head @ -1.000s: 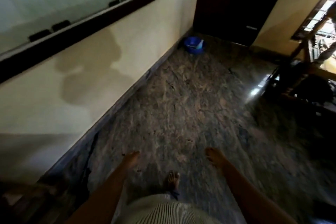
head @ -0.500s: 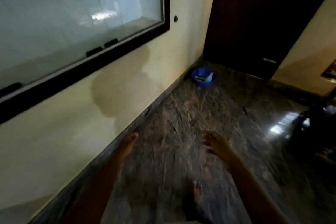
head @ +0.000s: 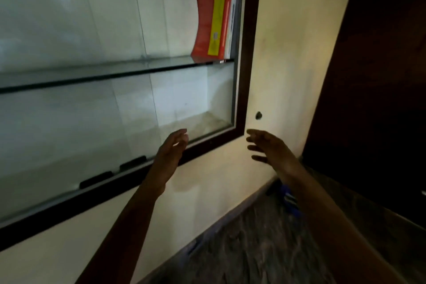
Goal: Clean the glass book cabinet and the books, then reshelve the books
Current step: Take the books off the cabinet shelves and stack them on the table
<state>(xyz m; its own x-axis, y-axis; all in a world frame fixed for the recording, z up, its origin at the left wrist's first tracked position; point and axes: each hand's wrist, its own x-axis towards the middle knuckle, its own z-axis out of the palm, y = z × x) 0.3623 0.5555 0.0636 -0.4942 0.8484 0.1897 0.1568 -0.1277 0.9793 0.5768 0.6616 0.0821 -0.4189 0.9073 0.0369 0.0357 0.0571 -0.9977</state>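
Behind the cabinet (head: 247, 53) glass, an orange-and-yellow book (head: 213, 21) leans at the upper shelf's right end. Left hand (head: 171, 148) and right hand (head: 268, 146) are raised near the lower right frame corner, fingers loose, holding nothing.

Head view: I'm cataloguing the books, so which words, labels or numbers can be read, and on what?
No text can be read.
Orange and yellow book on the glass shelf: faint print and a small square label, both too blurred to read.
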